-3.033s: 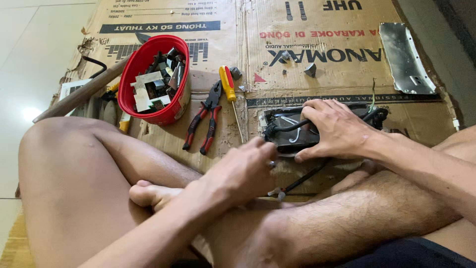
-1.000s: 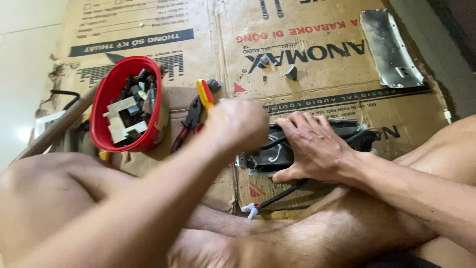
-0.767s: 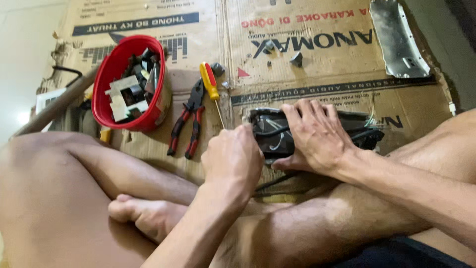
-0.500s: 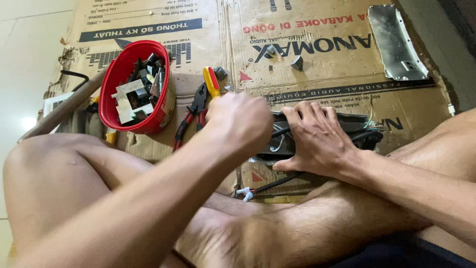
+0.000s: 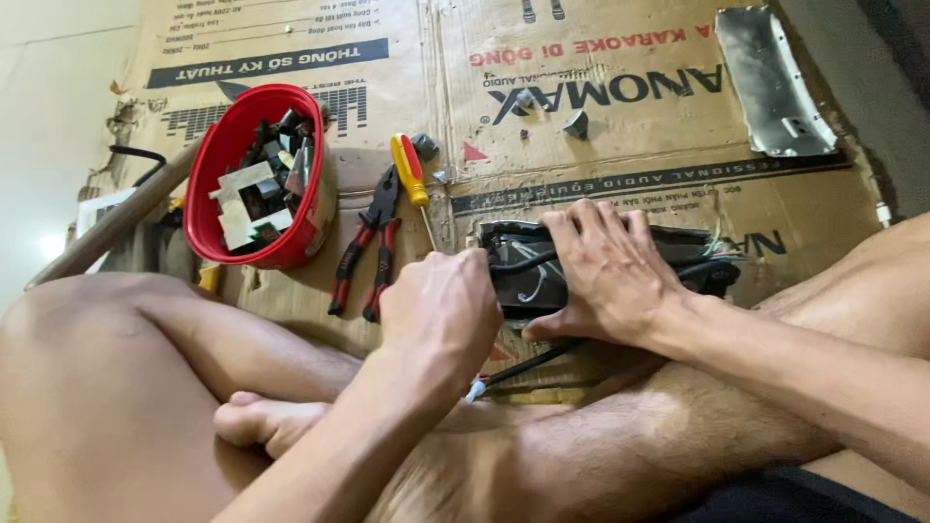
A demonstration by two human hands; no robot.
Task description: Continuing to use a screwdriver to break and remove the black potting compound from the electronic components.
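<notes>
We work seated on the floor over flattened cardboard (image 5: 620, 126). The black plastic housing (image 5: 523, 266) lies on that cardboard just ahead of our crossed legs; we take it as the landmark.

Right hand (image 5: 605, 276): spread flat over the housing's top, fingers draped across it, pressing it down, not clenched. Left hand (image 5: 441, 310): closed into a fist at the housing's left end, touching it. What it grips is hidden under the knuckles, so we cannot tell.

Left of the housing: red-handled pliers (image 5: 368, 247) and a red-and-yellow screwdriver (image 5: 412, 179). Further left, a red bowl (image 5: 254, 174) of small parts. Well beyond the housing, to its right, a bent metal plate (image 5: 770, 82).

Handling judgement: the housing looks light and rigid, a hollow open shell with loose wires (image 5: 528, 261) inside. It would likely slide on cardboard unless pinned, and thin edges may crack if levered. Best hold: palm across the closed top, fingers over the far edge, clear of the wires. A black cable (image 5: 528, 363) runs from beneath the housing toward us.
</notes>
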